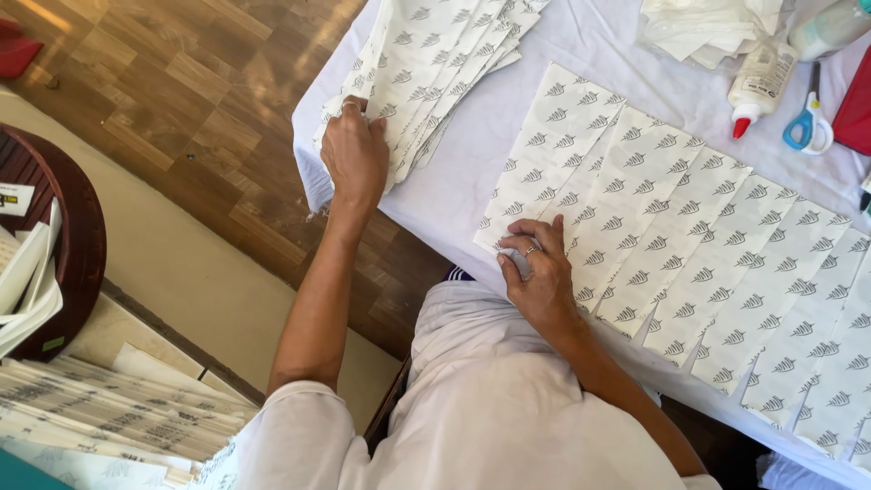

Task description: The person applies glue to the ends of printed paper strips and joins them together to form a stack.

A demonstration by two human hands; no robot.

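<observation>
My left hand (356,156) reaches out to a fanned pile of white sheets printed with small dark motifs (435,63) and pinches the pile's near edge with curled fingers. My right hand (537,270) rests on the near end of a long row of the same printed sheets (708,245), laid overlapping across the white tablecloth (472,163). Its fingers are closed around a small pale object (517,261), pressed onto the first sheet's corner. What that object is I cannot make out.
A white glue bottle with a red tip (760,83), blue-handled scissors (807,122), a red object (857,104) and a bag of white paper (703,27) lie at the table's far right. A dark round wooden tray (77,227) and stacked papers (109,408) sit at my left.
</observation>
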